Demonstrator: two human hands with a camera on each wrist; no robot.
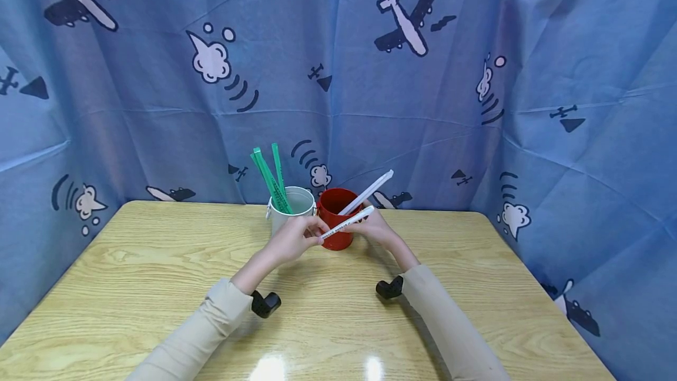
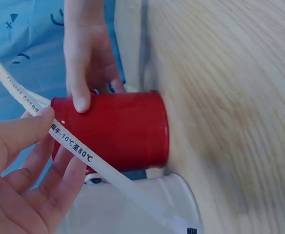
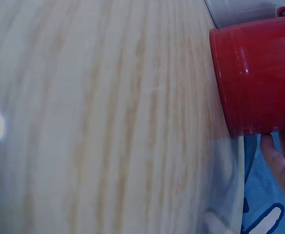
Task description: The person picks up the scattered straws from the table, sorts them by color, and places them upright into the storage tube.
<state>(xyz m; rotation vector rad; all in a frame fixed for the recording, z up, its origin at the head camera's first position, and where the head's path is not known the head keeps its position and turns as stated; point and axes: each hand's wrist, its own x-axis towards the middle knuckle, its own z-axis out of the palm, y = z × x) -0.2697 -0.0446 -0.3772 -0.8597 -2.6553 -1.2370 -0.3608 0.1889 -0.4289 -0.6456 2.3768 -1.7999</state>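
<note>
In the head view, my left hand (image 1: 292, 239) pinches a white paper-wrapped straw (image 1: 350, 223) between thumb and fingers. Dark printing runs along the wrapper (image 2: 71, 143). The straw slants across the front of a small red bucket (image 1: 338, 242). My right hand (image 1: 376, 227) holds this bucket at its right side, thumb (image 2: 81, 104) against the wall. A second white wrapped straw (image 1: 374, 186) leans out of the red bucket to the right. Beside it on the left stands a white bucket (image 1: 277, 223) with several green wrapped straws (image 1: 272, 184) in it.
Both buckets stand near the far edge of a wood-grain table (image 1: 158, 263). Behind and around the table hangs a blue curtain (image 1: 338, 75) printed with planes. Black wrist devices (image 1: 266, 304) sit at both sleeve cuffs.
</note>
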